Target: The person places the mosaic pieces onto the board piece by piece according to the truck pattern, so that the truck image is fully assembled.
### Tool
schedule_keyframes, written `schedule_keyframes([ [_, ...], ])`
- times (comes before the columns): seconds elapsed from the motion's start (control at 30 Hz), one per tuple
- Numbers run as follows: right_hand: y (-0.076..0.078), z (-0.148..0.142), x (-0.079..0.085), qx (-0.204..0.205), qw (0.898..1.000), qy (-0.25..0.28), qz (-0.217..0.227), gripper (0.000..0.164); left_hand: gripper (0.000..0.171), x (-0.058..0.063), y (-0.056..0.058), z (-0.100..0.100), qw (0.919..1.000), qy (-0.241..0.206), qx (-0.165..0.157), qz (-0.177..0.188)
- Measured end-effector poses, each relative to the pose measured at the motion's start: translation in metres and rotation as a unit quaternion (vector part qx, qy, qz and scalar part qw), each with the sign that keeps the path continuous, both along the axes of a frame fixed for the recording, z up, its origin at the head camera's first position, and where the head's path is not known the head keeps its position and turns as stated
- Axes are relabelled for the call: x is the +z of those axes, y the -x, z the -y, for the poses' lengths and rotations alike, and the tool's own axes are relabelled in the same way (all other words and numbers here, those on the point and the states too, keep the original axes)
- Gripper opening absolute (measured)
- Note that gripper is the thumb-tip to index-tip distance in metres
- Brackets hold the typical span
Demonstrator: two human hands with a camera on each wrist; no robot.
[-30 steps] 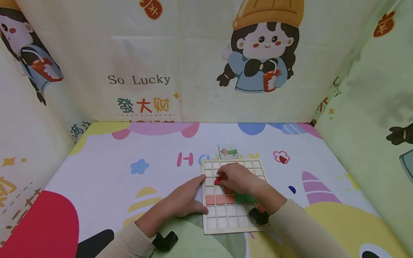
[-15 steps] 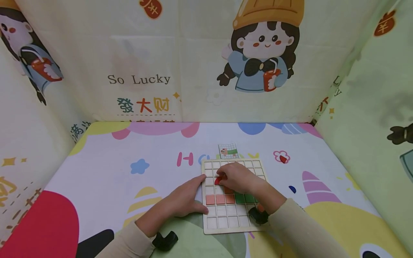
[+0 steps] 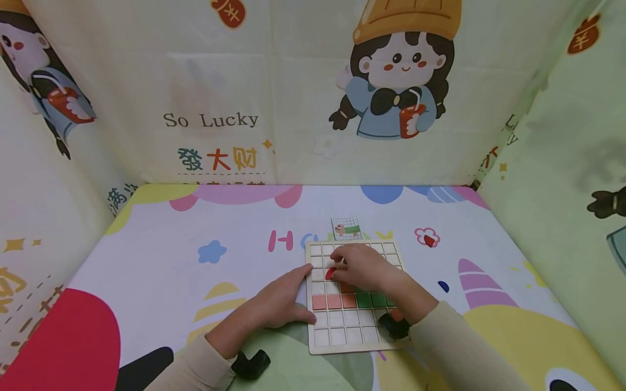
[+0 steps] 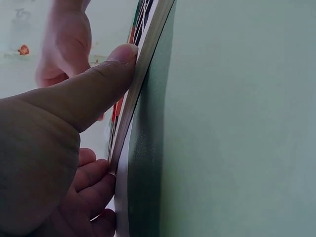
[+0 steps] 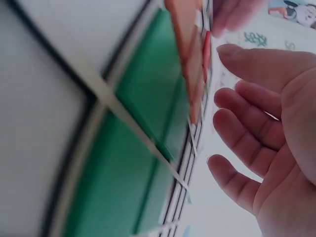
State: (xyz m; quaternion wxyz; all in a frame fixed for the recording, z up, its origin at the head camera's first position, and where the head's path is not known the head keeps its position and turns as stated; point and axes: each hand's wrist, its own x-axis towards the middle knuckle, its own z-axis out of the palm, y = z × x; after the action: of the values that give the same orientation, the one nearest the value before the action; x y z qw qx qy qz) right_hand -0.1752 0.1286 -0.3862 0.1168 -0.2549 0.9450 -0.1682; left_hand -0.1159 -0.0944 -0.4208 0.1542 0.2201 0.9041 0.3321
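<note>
A wooden grid board [image 3: 352, 350] lies on the table. My left hand [image 3: 281, 298] rests along its left edge, thumb and fingers spread; in the left wrist view the thumb [image 4: 106, 81] touches the board's side. Over the upper middle of the board is my right hand [image 3: 364, 266], fingertips right beside a red rounded piece [image 3: 330, 273] in a cell. In the right wrist view a gap shows between the right thumb [image 5: 247, 61] and the red piece [image 5: 206, 49]. Salmon tiles [image 3: 334, 302], green tiles [image 3: 363, 300] and an orange tile [image 3: 346, 287] fill cells, partly hidden by the right hand.
A small pattern card [image 3: 346, 230] lies just beyond the board. To the right are a loose red piece [image 3: 430, 241] and a dark blue half-round piece [image 3: 443, 286]. Printed cloth walls [image 3: 293, 136] enclose the table at the back and sides.
My right hand has shifted slightly up and right, its fingertips easing off the red piece, which stays in its cell. My left hand has not moved.
</note>
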Motion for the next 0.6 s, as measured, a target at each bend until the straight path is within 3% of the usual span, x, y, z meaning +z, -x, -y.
schedule_keyframes([
  [0.27, 0.003, -0.032, 0.016, -0.032, 0.998, 0.052, -0.020, 0.037, 0.106, 0.000, 0.000, -0.001, 1.0000, -0.004, 0.000, 0.003],
  [0.6, 0.012, -0.086, 0.025, -0.079, 0.993, 0.056, -0.061, 0.040, 0.105, 0.000, 0.000, -0.001, 1.0000, 0.000, -0.002, -0.001],
])
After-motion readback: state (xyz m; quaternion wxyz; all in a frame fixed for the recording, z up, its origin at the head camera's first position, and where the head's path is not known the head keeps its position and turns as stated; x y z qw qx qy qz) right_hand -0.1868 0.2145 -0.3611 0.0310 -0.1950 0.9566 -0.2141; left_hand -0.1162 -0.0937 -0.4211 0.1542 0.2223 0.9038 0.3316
